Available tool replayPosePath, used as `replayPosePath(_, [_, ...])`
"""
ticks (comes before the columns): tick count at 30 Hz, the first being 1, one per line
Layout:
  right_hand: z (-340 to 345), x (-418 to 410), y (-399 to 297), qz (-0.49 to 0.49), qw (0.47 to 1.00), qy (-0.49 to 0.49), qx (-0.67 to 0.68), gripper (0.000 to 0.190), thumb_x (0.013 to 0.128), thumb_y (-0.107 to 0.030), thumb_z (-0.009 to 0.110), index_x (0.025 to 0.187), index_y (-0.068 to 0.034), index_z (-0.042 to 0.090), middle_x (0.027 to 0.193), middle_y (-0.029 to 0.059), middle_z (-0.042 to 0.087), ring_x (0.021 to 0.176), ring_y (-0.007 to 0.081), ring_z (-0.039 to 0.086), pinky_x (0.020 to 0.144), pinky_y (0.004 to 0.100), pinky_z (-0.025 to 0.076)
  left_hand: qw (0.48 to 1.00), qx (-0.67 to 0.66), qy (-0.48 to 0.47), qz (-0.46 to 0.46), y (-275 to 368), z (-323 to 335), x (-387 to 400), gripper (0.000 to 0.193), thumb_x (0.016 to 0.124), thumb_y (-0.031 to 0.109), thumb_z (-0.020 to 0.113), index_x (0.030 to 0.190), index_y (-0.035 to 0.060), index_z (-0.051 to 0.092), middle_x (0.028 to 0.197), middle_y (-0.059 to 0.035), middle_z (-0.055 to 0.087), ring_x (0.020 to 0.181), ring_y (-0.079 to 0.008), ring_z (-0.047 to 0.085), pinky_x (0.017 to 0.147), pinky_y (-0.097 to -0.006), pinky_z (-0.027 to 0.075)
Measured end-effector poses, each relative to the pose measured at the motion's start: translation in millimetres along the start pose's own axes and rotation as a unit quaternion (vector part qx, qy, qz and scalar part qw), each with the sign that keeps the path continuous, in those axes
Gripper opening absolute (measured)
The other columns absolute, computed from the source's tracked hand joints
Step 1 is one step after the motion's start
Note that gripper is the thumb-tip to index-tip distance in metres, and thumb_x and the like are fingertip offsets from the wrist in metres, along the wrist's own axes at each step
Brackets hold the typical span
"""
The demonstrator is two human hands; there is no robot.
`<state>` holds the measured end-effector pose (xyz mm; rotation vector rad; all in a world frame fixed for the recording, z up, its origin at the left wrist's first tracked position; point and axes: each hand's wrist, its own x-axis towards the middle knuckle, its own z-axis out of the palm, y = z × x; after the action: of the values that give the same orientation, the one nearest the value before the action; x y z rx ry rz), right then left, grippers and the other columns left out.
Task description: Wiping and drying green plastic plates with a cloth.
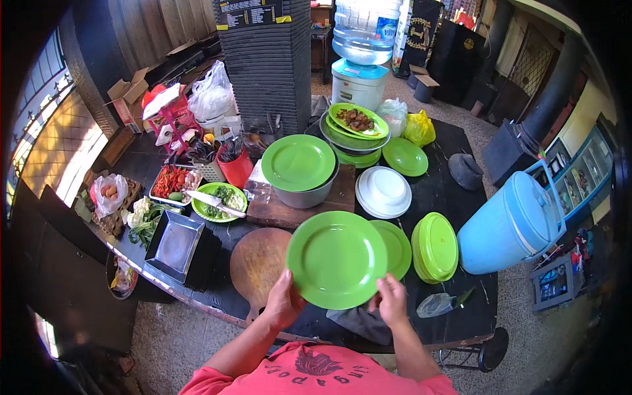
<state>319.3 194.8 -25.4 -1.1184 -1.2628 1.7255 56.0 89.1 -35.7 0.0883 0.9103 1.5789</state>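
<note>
A round green plate (pixel 337 259) is held up in front of me, its bare upper face towards me. My left hand (pixel 285 301) grips its lower left rim, thumb on top. On the lower right rim rests my right hand (pixel 390 298), with its fingers curled at the edge. Part of another green plate (pixel 397 249) shows behind the held one. Under my right hand a dark grey cloth (pixel 360 323) lies at the table's front edge. To the left is a round wooden cutting board (pixel 259 261), partly covered by the held plate.
A grey pot (pixel 308 195) topped by a green plate stands on a wooden board (pixel 276 213). Stacked white plates (pixel 383 192), oval green dishes (pixel 434 247) and a blue cooler jug (pixel 508 222) are on the right. At left, a knife (pixel 217 203) lies across a bowl of chopped greens.
</note>
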Motion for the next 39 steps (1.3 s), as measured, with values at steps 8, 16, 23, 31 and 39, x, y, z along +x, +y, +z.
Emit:
replayPosePath(8, [-64,101,-9,-0.110,0.917,0.362,0.129,0.024,0.112,-0.027,0.053,0.123,-0.007,0.062,0.088,0.0003,0.061,0.068,0.0079,0.052,0.056,0.0256,0.039,0.888,0.413,-0.072,-0.190,23,-130,-74,0.027,0.110,0.018,0.049,0.090,0.0037,0.062,0.070,-0.0037,0.062,0.057,-0.0147,0.063,0.056,-0.0296,0.051])
replayPosePath(16, [-137,294,10,-0.106,0.890,0.443,0.032,0.030,0.116,-0.027,0.048,0.109,0.000,0.059,0.088,0.0100,0.066,0.074,0.0220,0.062,0.064,0.0380,0.048,0.720,0.672,-0.052,-0.165,-25,-251,-161,0.039,0.107,0.040,0.061,0.137,0.0203,0.076,0.093,-0.0244,0.073,0.092,-0.0354,0.076,0.088,-0.0439,0.058])
replayPosePath(23, [-152,385,-2,-0.056,0.839,0.500,-0.208,0.043,0.115,-0.030,0.044,0.111,0.009,0.062,0.105,0.0238,0.077,0.110,0.0438,0.069,0.099,0.0524,0.048,0.660,0.728,-0.160,-0.094,-46,-266,-168,0.045,0.102,0.034,0.063,0.145,0.0236,0.072,0.136,-0.0194,0.061,0.116,-0.0409,0.066,0.101,-0.0464,0.055])
replayPosePath(31, [-204,451,29,-0.022,0.915,0.391,-0.097,0.047,0.116,-0.031,0.047,0.133,0.011,0.056,0.113,0.0214,0.080,0.098,0.0309,0.079,0.086,0.0416,0.063,0.594,0.788,-0.140,-0.078,-43,-225,-160,0.043,0.099,0.032,0.065,0.140,0.0268,0.074,0.145,-0.0209,0.061,0.126,-0.0411,0.064,0.108,-0.0448,0.053])
replayPosePath(39, [-177,406,8,-0.004,0.850,0.386,-0.357,0.046,0.109,-0.040,0.056,0.128,-0.001,0.073,0.123,0.0183,0.078,0.118,0.0403,0.072,0.105,0.0476,0.052,0.602,0.776,-0.083,-0.168,-68,-240,-163,0.044,0.096,0.043,0.067,0.135,0.0259,0.077,0.166,-0.0178,0.046,0.146,-0.0450,0.051,0.112,-0.0516,0.054])
